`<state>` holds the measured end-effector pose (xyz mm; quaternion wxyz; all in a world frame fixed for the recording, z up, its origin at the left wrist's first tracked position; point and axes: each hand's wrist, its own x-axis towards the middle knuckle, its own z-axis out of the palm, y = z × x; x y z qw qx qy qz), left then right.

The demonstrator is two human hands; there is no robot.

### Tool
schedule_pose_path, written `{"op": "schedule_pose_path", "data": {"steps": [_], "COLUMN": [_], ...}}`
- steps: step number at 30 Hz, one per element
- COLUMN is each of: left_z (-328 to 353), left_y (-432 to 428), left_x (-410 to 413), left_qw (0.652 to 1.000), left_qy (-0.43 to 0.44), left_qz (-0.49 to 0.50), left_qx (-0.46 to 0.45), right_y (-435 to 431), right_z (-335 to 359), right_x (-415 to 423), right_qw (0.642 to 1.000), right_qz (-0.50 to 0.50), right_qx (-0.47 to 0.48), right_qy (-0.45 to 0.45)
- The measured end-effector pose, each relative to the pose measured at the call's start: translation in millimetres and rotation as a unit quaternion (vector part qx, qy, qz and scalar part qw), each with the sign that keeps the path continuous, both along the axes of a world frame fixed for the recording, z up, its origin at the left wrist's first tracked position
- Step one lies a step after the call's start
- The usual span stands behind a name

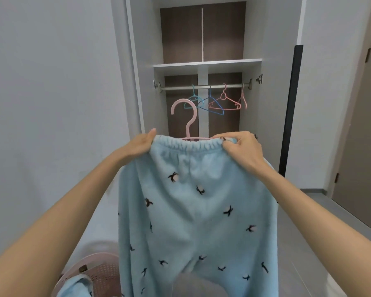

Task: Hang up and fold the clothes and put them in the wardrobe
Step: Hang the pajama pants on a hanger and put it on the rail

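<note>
Trousers, pale blue fleece scattered with small dark bird shapes, held up spread by the waistband in front of the open wardrobe, legs hanging down past the bottom edge of the view. Left hand clamped on the left end of the elastic waistband, thumb on top. Right hand pinching the right end, fingers curled over the cloth. Hands well apart, waistband stretched between them.

Pink hanger rising behind the middle of the waistband, hook upright and open to the left, bar just showing along the waistband's top edge, rest hidden by the cloth.

Inside the wardrobe, under a white shelf, a metal rail carrying four bare hangers: teal hanger, blue hanger, salmon hanger, pale pink hanger at the right end.

Low on the left, a pink perforated laundry basket, with another piece of pale blue cloth at its near edge. Brown door at far right.
</note>
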<state>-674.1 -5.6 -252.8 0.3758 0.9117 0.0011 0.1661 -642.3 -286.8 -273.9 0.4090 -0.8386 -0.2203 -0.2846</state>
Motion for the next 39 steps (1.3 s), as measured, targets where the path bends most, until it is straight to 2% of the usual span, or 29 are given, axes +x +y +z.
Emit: {"op": "schedule_pose_path", "data": {"steps": [2,5,7,13,18,21,23,25,27,30,34,37,39], "left_z": [-8.1,-20.3,-28.1,-52.8,-71.0,-75.2,-72.1,-61.0,-39.2,24.9,156.7,242.9,264.8], "left_y": [-3.1,-1.7,-0.1,9.8,29.7,42.3,49.5,54.7,56.2,51.3,38.9,34.3,25.8], "left_x": [-0.8,6.3,15.1,59.0,122.6,165.9,191.0,210.7,225.9,243.3,265.0,279.9,281.3], "left_qw": [0.998,0.99,0.986,0.987,0.986,0.987,0.988,0.989,0.987,0.983,0.98,0.978,0.968], "left_qy": [0.029,-0.042,-0.071,-0.121,-0.139,-0.123,-0.097,-0.066,-0.034,-0.024,-0.075,-0.108,-0.178], "left_qz": [-0.049,-0.069,-0.078,-0.086,-0.085,-0.097,-0.105,-0.121,-0.145,-0.169,-0.168,-0.151,-0.133], "left_qx": [0.035,0.113,0.131,0.057,0.033,0.041,0.051,0.058,0.065,0.067,0.081,0.096,0.113], "right_y": [-2.5,-3.4,-0.7,15.8,37.4,48.2,51.5,50.4,46.3,35.7,22.1,13.2,6.0], "right_z": [-4.1,-12.2,-15.7,-23.4,-33.6,-37.9,-36.3,-27.0,-7.6,51.9,185.4,269.9,297.2], "right_x": [3.1,12.6,22.4,70.5,133.8,177.4,203.0,222.2,235.3,248.8,264.6,273.4,274.1], "right_qw": [0.999,0.997,0.996,0.993,0.992,0.989,0.98,0.972,0.969,0.975,0.987,0.988,0.991], "right_qz": [-0.025,-0.05,-0.059,-0.088,-0.105,-0.109,-0.087,-0.055,-0.026,0.003,0.024,0.021,0.015], "right_qx": [0.021,0.056,0.066,0.061,0.049,-0.015,-0.094,-0.127,-0.119,-0.102,-0.087,-0.116,-0.114], "right_qy": [0.009,0.026,0.033,0.039,0.044,0.095,0.15,0.193,0.213,0.198,0.136,0.099,0.071]}}
